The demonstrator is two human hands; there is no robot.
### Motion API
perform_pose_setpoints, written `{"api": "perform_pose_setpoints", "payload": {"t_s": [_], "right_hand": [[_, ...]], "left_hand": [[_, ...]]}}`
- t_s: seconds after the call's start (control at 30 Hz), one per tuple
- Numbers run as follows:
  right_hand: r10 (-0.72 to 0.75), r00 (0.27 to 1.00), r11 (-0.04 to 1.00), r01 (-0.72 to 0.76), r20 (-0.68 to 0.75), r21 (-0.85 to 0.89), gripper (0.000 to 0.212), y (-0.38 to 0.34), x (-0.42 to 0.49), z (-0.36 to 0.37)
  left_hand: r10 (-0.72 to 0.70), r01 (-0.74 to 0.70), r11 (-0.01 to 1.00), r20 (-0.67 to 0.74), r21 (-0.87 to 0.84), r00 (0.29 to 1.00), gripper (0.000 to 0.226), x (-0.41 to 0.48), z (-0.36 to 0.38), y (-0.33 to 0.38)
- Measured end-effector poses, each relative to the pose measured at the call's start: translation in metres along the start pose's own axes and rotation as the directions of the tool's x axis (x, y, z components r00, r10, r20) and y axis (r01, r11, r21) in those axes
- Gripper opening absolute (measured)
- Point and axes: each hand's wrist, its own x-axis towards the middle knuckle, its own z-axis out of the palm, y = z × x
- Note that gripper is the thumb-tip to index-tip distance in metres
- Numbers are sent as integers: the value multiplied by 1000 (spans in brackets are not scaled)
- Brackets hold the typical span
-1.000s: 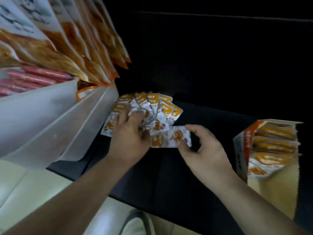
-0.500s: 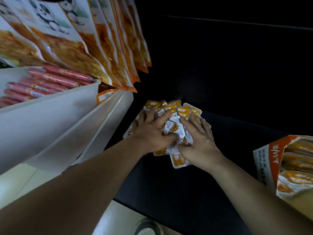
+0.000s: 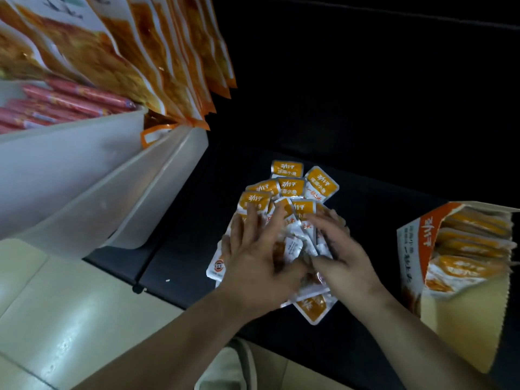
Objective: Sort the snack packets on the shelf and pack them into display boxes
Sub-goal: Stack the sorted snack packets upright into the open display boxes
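Note:
Several small orange-and-white snack packets [image 3: 291,187] lie fanned in a loose pile on the black shelf [image 3: 351,170]. My left hand [image 3: 259,257] rests flat on the pile's left side, fingers spread over the packets. Pressing on the right side is my right hand [image 3: 343,257], its thumb pinching packets near the middle. The lower packets are hidden under both hands. An open orange-and-white display box [image 3: 416,249] stands at the right, holding several of the same packets.
White plastic bins [image 3: 98,175] jut out at the left, one holding red sausage sticks [image 3: 70,99]. Large orange snack bags [image 3: 157,57] hang above them. Pale floor tiles [image 3: 56,319] lie below the shelf's front edge.
My right hand has come in from the right onto the pile. Both hands have pushed the fanned packets closer together. The view has shifted, with the pile now lower and the box nearer.

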Motion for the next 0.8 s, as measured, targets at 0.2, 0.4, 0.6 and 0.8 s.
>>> {"api": "perform_pose_setpoints", "payload": {"t_s": [0.2,0.4,0.6,0.8], "right_hand": [[-3,954,982,-54,-300,-179,71,-12,-34,-16],[62,990,875,-113,-123,-471,85,16,-56,-1],[-439,895,615,365,81,-700,65,9,-42,6],[-388,920,609,298,51,-735,33,3,-22,25]], "left_hand": [[-7,1,1000,-324,-18,946,68,-14,-27,-42],[-70,78,996,-229,30,971,91,-39,-2,-58],[-17,22,1000,-332,12,943,41,-36,-5,-49],[-237,174,959,-296,-223,925,35,-24,-17,-40]]}}
